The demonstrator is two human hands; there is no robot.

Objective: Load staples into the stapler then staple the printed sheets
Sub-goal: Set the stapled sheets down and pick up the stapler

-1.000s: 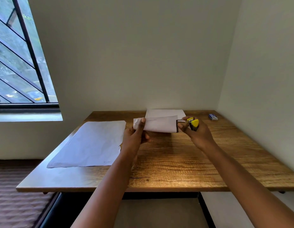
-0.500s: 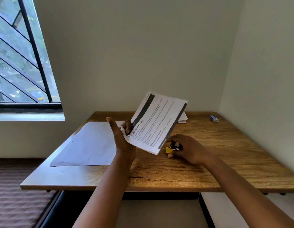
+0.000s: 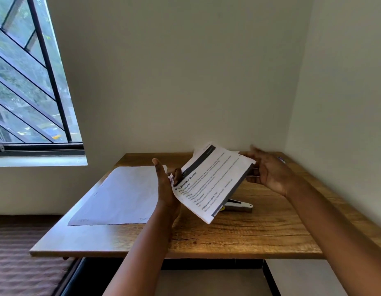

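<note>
A wooden table fills the corner of the room, with a barred window on the wall to its left. On the table's left part lies a large blank sheet, flat, one corner reaching near the front edge. Above the middle of the table, the printed sheets are held up in the air, tilted so that the printed face with its dark band and heading looks toward the camera. The left hand grips them at their left corner, fingers curled over the top face and the thumb sticking upward. The right hand is at the sheets' far right edge, its fingers spread and fairly straight; they seem to touch that edge, though blur makes the contact hard to confirm. The stapler lies on the table below the sheets' lower edge, partly hidden by them, apart from both hands. A small blue object sits near the far right corner, mostly hidden behind the right hand.
</note>
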